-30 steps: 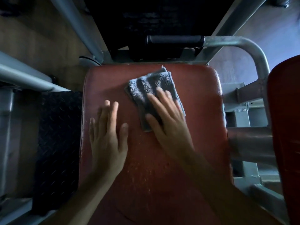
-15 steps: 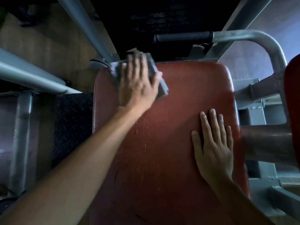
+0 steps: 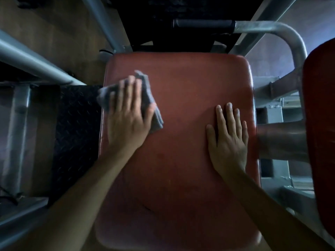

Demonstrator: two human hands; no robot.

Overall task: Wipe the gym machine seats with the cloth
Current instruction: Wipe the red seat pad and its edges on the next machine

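Observation:
A red padded seat (image 3: 181, 84) fills the middle of the view. A crumpled grey cloth (image 3: 155, 118) lies at the seat's left edge, partly hanging past it. My left hand (image 3: 126, 122) presses down on the cloth with fingers spread, covering most of it. My right hand (image 3: 227, 140) lies flat on the right side of the seat, fingers apart, holding nothing. The cloth and left hand look slightly blurred.
A second red pad (image 3: 320, 124) stands at the right edge. A grey bent tube (image 3: 288, 33) with a black grip (image 3: 203, 24) runs beyond the seat's far end. Left of the seat are a black tread plate (image 3: 76, 124) and grey frame tubes (image 3: 27, 58).
One second ago my right hand wiped with the cloth; then the left hand took it at the seat's far left corner. The left hand has since dragged it toward me along the left edge.

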